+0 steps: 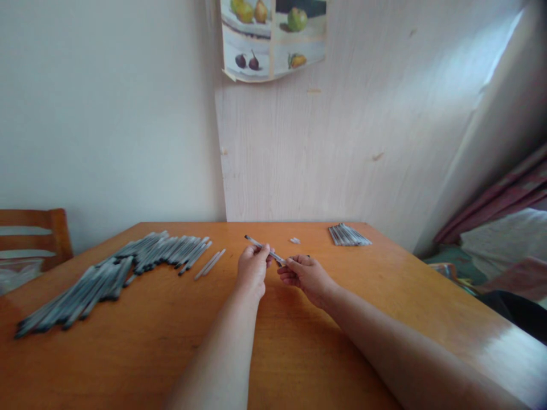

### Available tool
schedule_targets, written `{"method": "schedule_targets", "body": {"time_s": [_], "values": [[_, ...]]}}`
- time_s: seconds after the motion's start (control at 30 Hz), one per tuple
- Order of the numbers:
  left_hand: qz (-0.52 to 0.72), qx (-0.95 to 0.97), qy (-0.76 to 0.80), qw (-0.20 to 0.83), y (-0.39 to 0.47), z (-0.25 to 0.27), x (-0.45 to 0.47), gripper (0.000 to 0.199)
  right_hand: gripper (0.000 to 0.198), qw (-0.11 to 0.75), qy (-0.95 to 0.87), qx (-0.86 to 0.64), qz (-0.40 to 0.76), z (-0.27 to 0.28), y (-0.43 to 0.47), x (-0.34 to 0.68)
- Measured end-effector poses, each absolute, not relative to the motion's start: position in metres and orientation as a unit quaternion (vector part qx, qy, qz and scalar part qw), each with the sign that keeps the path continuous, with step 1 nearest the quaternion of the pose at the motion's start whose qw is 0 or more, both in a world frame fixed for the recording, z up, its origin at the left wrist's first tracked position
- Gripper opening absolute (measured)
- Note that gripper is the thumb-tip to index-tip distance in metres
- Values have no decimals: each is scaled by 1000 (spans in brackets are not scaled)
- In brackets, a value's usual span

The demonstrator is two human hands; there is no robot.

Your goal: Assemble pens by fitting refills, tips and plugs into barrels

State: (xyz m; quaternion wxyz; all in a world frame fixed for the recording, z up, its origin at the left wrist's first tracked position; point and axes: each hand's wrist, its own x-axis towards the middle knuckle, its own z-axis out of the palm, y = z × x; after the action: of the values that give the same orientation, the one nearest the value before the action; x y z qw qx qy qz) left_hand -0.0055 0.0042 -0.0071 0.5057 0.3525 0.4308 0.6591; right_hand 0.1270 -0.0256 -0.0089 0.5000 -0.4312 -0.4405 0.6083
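Note:
Above the middle of the table, my left hand is closed around a slim clear pen, thumb on top. The pen slants down to the right, its dark end pointing away to the upper left. At the pen's lower right end, the fingers of my right hand are pinched together, covering the tip. A small dark bit shows behind the right fingers; what it is I cannot make out. Just beyond the hands, a few small whitish pieces lie on the table.
A spread of many similar pens covers the left side of the wooden table. Beside them lie two pale thin tubes. A neat row of pens is at the back right. A wooden chair stands left.

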Motion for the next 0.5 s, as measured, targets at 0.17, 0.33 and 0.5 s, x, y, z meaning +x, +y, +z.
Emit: {"method": "schedule_targets", "body": {"time_s": [0.17, 0.33, 0.5], "values": [[650, 355, 433, 514, 2, -6, -5, 22, 10, 503, -456, -396, 619, -12, -25, 130], [648, 347, 430, 524, 1, -7, -2, 20, 11, 508, -461, -403, 606, -11, -26, 129], [655, 337, 417, 533, -1, -7, 2, 18, 11, 519, -464, -417, 583, -9, -27, 129]]}}
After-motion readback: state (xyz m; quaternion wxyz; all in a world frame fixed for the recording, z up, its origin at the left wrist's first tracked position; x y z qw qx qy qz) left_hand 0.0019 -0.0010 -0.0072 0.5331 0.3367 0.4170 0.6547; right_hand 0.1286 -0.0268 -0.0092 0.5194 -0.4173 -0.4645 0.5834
